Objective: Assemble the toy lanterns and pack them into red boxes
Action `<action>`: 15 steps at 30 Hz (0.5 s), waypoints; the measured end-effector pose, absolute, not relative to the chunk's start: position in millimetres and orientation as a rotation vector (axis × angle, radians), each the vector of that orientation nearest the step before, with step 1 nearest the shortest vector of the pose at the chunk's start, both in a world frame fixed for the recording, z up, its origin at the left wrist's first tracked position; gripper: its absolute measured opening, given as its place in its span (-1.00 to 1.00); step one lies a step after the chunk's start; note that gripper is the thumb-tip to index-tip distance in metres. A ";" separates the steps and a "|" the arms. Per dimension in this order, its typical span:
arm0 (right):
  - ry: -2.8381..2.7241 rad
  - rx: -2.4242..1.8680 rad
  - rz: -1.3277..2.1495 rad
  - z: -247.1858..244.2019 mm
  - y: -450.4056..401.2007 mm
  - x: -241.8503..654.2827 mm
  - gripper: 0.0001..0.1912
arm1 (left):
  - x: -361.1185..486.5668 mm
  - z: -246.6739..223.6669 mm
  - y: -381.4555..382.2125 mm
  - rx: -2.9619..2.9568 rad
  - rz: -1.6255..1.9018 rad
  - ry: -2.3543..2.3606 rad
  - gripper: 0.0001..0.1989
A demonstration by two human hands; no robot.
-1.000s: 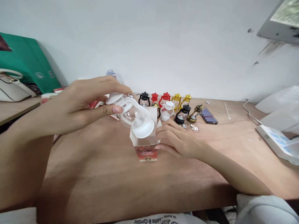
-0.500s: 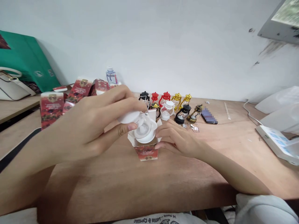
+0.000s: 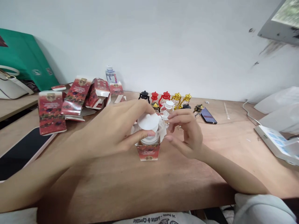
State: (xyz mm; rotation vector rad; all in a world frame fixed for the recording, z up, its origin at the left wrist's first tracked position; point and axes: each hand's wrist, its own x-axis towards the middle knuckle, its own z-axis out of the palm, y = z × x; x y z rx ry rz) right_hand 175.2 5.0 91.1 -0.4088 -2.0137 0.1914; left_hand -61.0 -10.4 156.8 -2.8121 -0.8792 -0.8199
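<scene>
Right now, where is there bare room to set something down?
Bare tabletop lies between the open red box and the shirt, and between the right hand and the white power strip. Crowded: lanterns behind the box, red cartons at left.

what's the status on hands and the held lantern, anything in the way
Left hand gripping white lantern by its top. Right hand open, beside red box. Lantern partly inside box, nothing visibly blocking it.
</scene>
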 end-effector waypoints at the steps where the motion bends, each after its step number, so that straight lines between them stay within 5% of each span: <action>1: -2.008 -0.450 0.286 91.6 4.4 176.6 -0.78 | -59.5 155.9 -10.5 -2.826 -0.830 -0.873 -0.80; 15: -2.027 -0.697 0.419 117.4 35.4 165.3 -0.82 | -55.3 152.9 -8.5 -2.931 -0.916 -0.798 -0.74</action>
